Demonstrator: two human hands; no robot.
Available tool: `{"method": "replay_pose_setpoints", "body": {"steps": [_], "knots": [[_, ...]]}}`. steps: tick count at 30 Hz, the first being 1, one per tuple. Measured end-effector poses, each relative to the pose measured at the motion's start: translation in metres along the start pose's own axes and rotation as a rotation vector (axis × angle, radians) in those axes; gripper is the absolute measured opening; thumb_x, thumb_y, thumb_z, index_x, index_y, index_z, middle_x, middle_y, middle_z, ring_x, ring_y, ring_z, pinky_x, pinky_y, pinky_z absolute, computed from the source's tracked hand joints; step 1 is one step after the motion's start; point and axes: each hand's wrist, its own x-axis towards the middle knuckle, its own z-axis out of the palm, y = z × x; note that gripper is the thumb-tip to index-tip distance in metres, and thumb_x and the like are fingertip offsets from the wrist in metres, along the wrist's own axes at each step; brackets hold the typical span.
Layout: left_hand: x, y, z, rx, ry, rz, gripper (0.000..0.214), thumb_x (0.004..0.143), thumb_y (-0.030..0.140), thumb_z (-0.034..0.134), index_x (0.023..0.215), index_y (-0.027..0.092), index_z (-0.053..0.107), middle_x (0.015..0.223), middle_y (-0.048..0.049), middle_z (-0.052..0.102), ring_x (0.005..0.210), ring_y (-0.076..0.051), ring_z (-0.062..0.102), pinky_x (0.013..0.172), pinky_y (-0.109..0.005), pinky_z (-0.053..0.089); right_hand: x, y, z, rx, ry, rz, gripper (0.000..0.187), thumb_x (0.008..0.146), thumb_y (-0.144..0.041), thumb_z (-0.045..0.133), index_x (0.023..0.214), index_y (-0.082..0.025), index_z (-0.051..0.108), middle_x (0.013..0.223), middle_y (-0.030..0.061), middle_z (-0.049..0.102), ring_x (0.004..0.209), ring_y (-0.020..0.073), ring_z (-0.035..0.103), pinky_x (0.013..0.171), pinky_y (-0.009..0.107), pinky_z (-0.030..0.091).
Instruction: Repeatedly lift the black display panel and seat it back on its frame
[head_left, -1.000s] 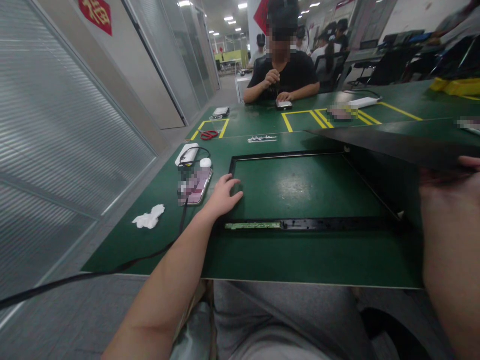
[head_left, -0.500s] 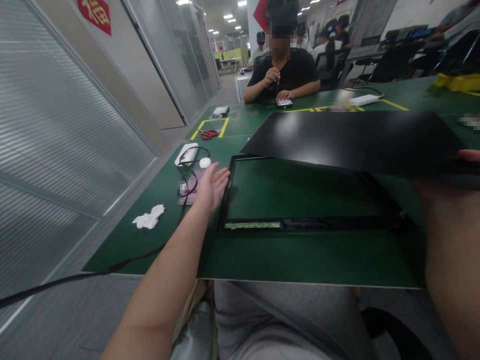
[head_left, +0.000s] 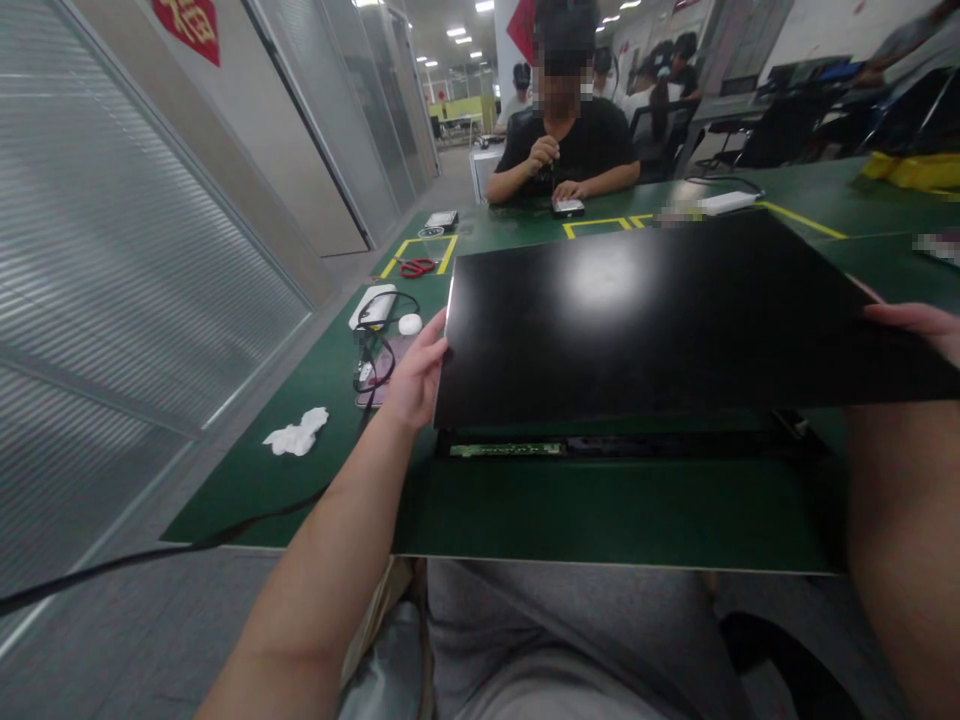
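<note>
A large glossy black flat panel [head_left: 637,330], like a monitor's screen, is held level above the table between my two hands. My left hand [head_left: 421,375] grips its left edge, fingers partly hidden behind it. At the right edge, my right hand [head_left: 919,322] is closed on the panel, thumb on top and the other fingers underneath out of sight. Below the panel lies a black rectangular frame [head_left: 660,446], mostly covered; its front bar shows, with a green circuit board strip [head_left: 506,450] at the left.
Left of the panel are a phone [head_left: 381,375], a white box [head_left: 373,306], a black cable [head_left: 247,522] and crumpled tissue [head_left: 298,434]. Red-handled scissors [head_left: 416,267] lie farther back. Across the green table [head_left: 600,515], a person [head_left: 566,150] works on a small device.
The panel has swung left and down over the frame, hiding most of it. My left hand, open and free before, has taken hold of the panel's left edge.
</note>
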Motion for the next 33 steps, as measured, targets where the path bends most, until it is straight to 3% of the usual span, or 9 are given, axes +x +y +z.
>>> {"method": "replay_pose_setpoints", "body": {"steps": [2,4,7,9,12,14,19,24,33], "knots": [[0.003,-0.003,0.000,0.018,-0.025,0.054,0.069,0.079,0.024,0.065,0.146,0.022,0.050,0.133,-0.0067,0.068,0.124,-0.030,0.063,0.104,-0.042,0.050,-0.014,-0.008,0.023,0.038,0.036,-0.053,0.033,0.072,-0.042,0.075,0.105,-0.035,0.076,0.129,0.0009,0.069,0.136,0.0417,0.048,0.110,0.064,0.044],[0.007,-0.005,-0.002,0.032,-0.045,0.074,0.068,0.079,0.027,0.064,0.146,0.023,0.051,0.136,-0.0061,0.066,0.131,-0.031,0.057,0.109,-0.043,0.046,-0.028,-0.020,0.047,0.148,-0.067,-0.117,0.039,0.075,-0.042,0.068,0.111,-0.028,0.077,0.139,0.0021,0.064,0.139,0.0414,0.045,0.112,0.063,0.042],[0.010,-0.005,-0.007,0.046,-0.041,0.070,0.066,0.080,0.028,0.063,0.145,0.022,0.052,0.135,-0.0052,0.067,0.133,-0.031,0.056,0.111,-0.044,0.044,-0.041,-0.039,0.067,0.138,-0.055,-0.172,0.034,0.071,-0.037,0.069,0.103,-0.030,0.079,0.142,-0.0025,0.061,0.142,0.0384,0.042,0.114,0.057,0.042],[0.010,-0.004,-0.008,0.057,-0.005,0.056,0.065,0.080,0.027,0.061,0.143,0.021,0.053,0.134,-0.0051,0.068,0.131,-0.030,0.057,0.110,-0.044,0.046,-0.043,-0.048,0.069,0.136,-0.082,-0.075,0.033,0.066,-0.028,0.071,0.098,-0.031,0.080,0.135,-0.0012,0.067,0.136,0.0366,0.051,0.107,0.053,0.049],[0.006,-0.003,-0.003,0.070,0.048,0.036,0.062,0.078,0.025,0.060,0.140,0.021,0.056,0.132,-0.0054,0.069,0.130,-0.030,0.058,0.108,-0.044,0.048,-0.039,-0.053,0.069,0.167,-0.151,0.208,0.042,0.061,-0.017,0.069,0.100,-0.028,0.080,0.116,0.0046,0.075,0.114,0.0317,0.067,0.090,0.043,0.059],[0.003,-0.002,0.002,0.071,0.055,0.023,0.063,0.075,0.023,0.061,0.139,0.021,0.057,0.132,-0.0058,0.069,0.131,-0.030,0.058,0.108,-0.044,0.049,-0.035,-0.050,0.071,0.178,-0.130,0.299,0.048,0.057,-0.010,0.069,0.101,-0.027,0.079,0.110,0.0057,0.076,0.103,0.0276,0.071,0.080,0.037,0.061],[-0.001,-0.006,0.008,0.072,0.049,0.003,0.069,0.070,0.018,0.068,0.138,0.022,0.057,0.133,-0.0064,0.068,0.134,-0.030,0.055,0.111,-0.044,0.047,-0.027,-0.035,0.075,0.175,-0.074,0.337,0.049,0.053,-0.001,0.069,0.095,-0.025,0.078,0.108,0.0059,0.076,0.088,0.0215,0.072,0.061,0.027,0.060],[0.002,-0.009,0.004,0.067,0.074,-0.026,0.067,0.070,0.020,0.069,0.136,0.019,0.058,0.133,-0.0079,0.068,0.134,-0.032,0.055,0.112,-0.045,0.046,-0.026,-0.030,0.076,0.090,-0.058,0.385,0.045,0.059,-0.002,0.070,0.098,-0.022,0.077,0.094,0.0070,0.077,0.074,0.0193,0.071,0.057,0.027,0.059],[0.009,-0.016,-0.006,0.079,0.138,-0.037,0.074,0.067,0.015,0.069,0.140,0.018,0.055,0.122,-0.0073,0.074,0.121,-0.031,0.065,0.105,-0.045,0.052,-0.027,-0.028,0.094,-0.019,-0.045,0.393,0.042,0.056,0.001,0.076,0.091,-0.021,0.078,0.101,0.0040,0.076,0.086,0.0145,0.067,0.061,0.019,0.050]]}}
